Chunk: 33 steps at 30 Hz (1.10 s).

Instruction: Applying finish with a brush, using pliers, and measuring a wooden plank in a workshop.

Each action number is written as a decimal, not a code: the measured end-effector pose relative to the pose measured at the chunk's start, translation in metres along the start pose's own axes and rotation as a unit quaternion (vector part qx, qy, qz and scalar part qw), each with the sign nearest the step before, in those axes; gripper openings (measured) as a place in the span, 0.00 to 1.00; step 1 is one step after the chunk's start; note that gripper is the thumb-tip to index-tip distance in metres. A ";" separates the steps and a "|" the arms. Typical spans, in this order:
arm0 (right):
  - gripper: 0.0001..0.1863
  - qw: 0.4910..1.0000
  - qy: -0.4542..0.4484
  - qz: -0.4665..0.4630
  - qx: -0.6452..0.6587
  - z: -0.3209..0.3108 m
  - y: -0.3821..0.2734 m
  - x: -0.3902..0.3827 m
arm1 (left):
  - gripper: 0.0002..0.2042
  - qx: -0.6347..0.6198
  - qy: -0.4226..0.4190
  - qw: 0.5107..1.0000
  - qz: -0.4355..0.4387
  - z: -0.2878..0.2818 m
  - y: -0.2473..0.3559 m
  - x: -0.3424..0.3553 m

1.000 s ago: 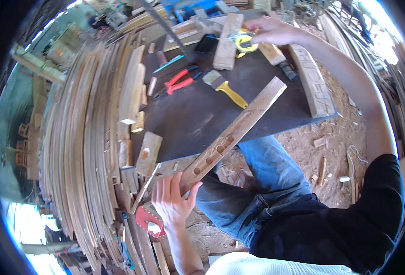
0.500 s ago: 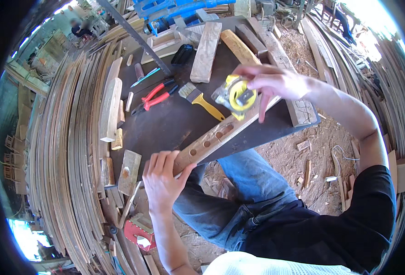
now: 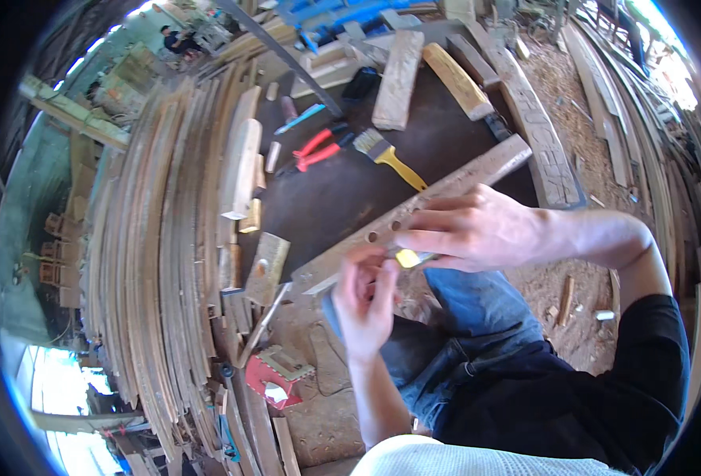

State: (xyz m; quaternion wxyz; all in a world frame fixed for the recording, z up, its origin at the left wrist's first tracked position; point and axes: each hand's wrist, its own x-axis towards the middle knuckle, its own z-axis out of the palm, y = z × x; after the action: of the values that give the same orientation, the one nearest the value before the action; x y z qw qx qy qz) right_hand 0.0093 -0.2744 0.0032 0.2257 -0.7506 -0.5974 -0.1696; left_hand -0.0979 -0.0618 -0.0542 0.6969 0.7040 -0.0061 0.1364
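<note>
Head view: at the middle of the frame, the right hand (image 3: 469, 234) has its fingers closed around a mostly hidden yellow tape measure (image 3: 407, 258). Just left of it, the left hand (image 3: 368, 309) has bent fingers; whether they grip anything, I cannot tell. A wooden beam (image 3: 465, 182) with holes slants from centre-left to upper right. A brush (image 3: 402, 168) and red pliers (image 3: 314, 155) lie upper centre on the dark table (image 3: 326, 206).

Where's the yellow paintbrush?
In the head view, the paintbrush lies on the dark tabletop above centre, right of the red-handled pliers, its handle toward the drilled wooden bar.
</note>
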 end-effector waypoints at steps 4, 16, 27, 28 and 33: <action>0.30 0.998 -0.044 0.038 -0.020 -0.020 0.003 -0.017 | 0.11 -0.089 -0.029 0.995 -0.044 0.023 -0.007 0.011; 0.21 0.938 -0.036 0.344 -0.033 -0.141 0.088 -0.146 | 0.06 0.138 0.187 0.955 -0.182 -0.105 0.003 0.000; 0.22 0.897 -0.048 0.439 -0.028 -0.123 0.112 -0.162 | 0.04 0.164 0.212 0.945 -0.185 -0.138 -0.012 -0.002; 0.22 0.890 -0.065 0.450 -0.027 -0.124 0.115 -0.161 | 0.05 0.170 0.210 0.942 -0.198 -0.138 -0.012 -0.004; 0.22 0.916 -0.077 0.392 -0.014 -0.116 0.127 -0.161 | 0.07 0.162 0.181 0.960 -0.142 -0.137 -0.027 -0.013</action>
State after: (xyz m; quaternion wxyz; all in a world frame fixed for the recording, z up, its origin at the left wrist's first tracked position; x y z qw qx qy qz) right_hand 0.0977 -0.4923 -0.0009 0.2167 -0.9386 -0.2678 -0.0177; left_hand -0.1300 0.0711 -0.0841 0.5751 0.7649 0.2421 0.1600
